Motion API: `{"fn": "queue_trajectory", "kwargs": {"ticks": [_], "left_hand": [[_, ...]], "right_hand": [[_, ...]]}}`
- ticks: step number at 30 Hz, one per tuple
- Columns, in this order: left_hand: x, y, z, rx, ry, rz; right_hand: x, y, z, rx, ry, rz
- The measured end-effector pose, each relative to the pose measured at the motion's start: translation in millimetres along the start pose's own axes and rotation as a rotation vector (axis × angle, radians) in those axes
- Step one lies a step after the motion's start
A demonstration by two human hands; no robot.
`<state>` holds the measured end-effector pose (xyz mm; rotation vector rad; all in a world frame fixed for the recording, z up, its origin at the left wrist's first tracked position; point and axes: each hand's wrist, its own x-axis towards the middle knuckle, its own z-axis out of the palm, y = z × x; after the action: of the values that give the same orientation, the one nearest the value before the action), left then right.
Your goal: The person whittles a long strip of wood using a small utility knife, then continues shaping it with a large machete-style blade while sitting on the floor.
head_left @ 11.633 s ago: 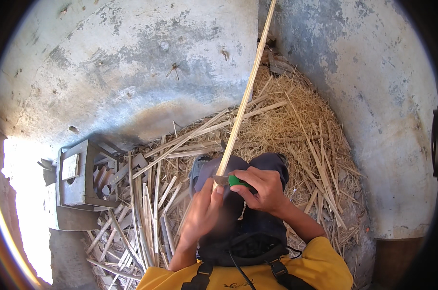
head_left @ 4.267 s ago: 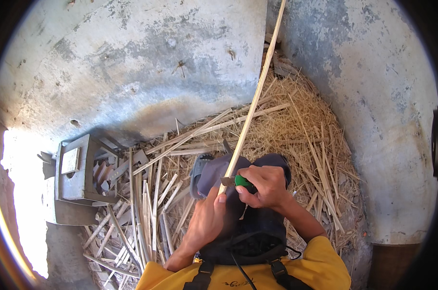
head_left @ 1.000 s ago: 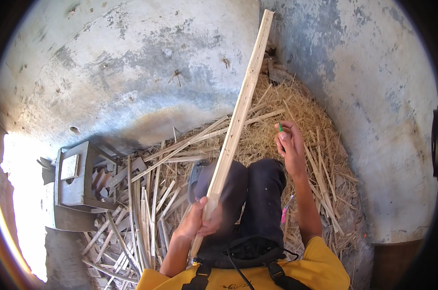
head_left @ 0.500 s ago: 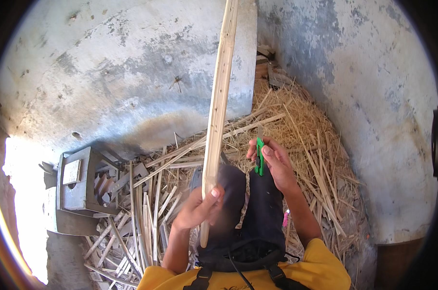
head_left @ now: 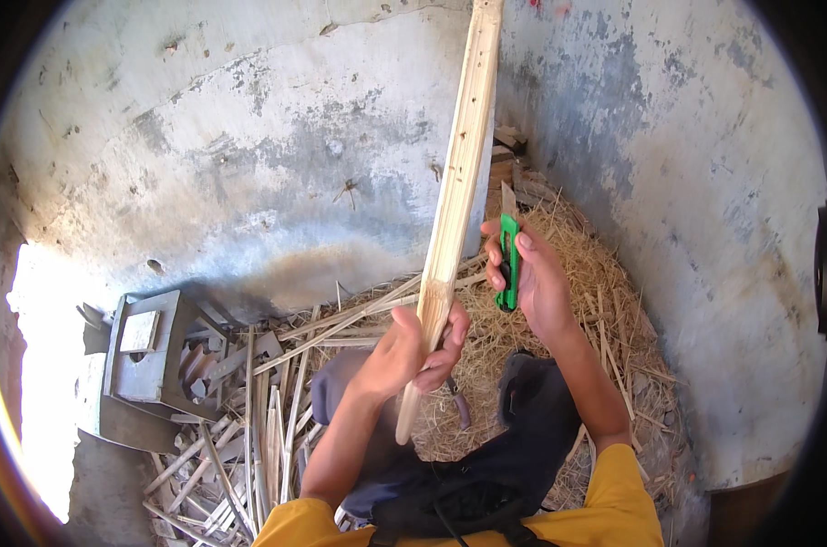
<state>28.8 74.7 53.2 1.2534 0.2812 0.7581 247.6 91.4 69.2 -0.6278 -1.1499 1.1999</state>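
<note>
My left hand (head_left: 404, 351) is wrapped round the lower part of a long, pale wooden stick (head_left: 459, 182). The stick rises, tilted a little to the right, to the top of the picture, and its short tapered end pokes out below my fist. Small dark spots dot its face. In my right hand (head_left: 543, 273) is a green utility knife (head_left: 508, 264), held upright between thumb and fingers. Its blade is out and points up, to the right of the stick and apart from it.
Straw and wood shavings (head_left: 605, 273) cover the floor around my legs. Loose wooden strips (head_left: 277, 419) lie in a heap on the left, by a grey wooden box (head_left: 149, 356). A tool handle (head_left: 460, 408) shows between my knees. Worn plaster walls (head_left: 295, 137) meet in the corner ahead.
The stick has shifted right and tilts more, still in my left hand. My right hand has raised the knife slightly. My knees have spread apart, uncovering the tool handle on the straw.
</note>
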Motion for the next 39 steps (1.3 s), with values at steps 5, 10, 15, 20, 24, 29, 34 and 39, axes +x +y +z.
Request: {"fn": "queue_trajectory", "kwargs": {"ticks": [5, 10, 15, 20, 24, 29, 34, 39], "left_hand": [[29.7, 0.9, -2.0, 0.047, 0.083, -0.018], [29.6, -21.9, -10.9, 0.109, 0.112, 0.001], [28.8, -36.3, -10.6, 0.242, 0.130, 0.023], [26.7, -52.8, -14.3, 0.260, 0.210, 0.068], [21.2, -59.8, -17.1, 0.266, 0.255, 0.042], [14.6, -67.8, -22.1, 0.346, 0.261, 0.007], [12.8, -59.1, -13.8, 0.343, 0.365, -0.032], [9.7, -65.0, -18.5, 0.582, 0.459, -0.050]], "right_hand": [[9.7, -8.3, -9.1, -0.065, 0.051, -0.039], [-3.6, 4.4, -36.7, -0.327, -0.018, -0.056], [-9.5, 6.1, -39.7, -0.779, -0.030, -0.232], [-10.6, 6.8, -44.9, -0.916, -0.040, -0.300], [-2.2, 19.7, -39.9, -1.021, -0.132, -0.401], [-0.7, 30.0, -32.6, -1.103, -0.217, -0.479], [-5.3, 34.3, -31.1, -1.175, -0.256, -0.483], [-10.6, 39.2, -28.3, -1.230, -0.216, -0.443]]}}
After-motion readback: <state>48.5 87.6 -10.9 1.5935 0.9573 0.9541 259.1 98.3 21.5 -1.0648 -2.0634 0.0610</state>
